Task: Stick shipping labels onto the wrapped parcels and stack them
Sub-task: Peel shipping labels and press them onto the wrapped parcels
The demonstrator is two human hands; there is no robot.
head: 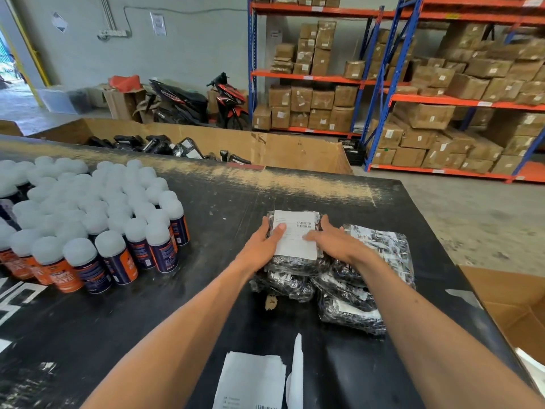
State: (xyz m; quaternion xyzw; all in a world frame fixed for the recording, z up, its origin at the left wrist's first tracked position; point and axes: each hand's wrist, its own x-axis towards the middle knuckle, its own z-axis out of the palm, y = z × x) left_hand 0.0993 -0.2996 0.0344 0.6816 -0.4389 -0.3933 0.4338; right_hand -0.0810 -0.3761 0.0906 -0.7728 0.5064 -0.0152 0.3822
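Your hands on the label
Your left hand [267, 242] and right hand [333, 240] press flat, fingers straight, on the label [296, 234] atop the far parcel [290, 265] on the worktop [206, 290].

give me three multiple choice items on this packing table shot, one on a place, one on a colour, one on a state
1. Where do the spray cans stand on the table?
A. left of the parcels
B. right of the parcels
C. on top of the parcels

2. What colour are the cans' caps?
A. red
B. white
C. green

3. What are both hands doing?
A. hanging idle
B. pressing a label onto the top parcel
C. lifting a can

Answers:
1 A, the cans fill the table's left side.
2 B, every cap is pale white.
3 B, the left hand and right hand lie flat on the white label atop the wrapped parcel.
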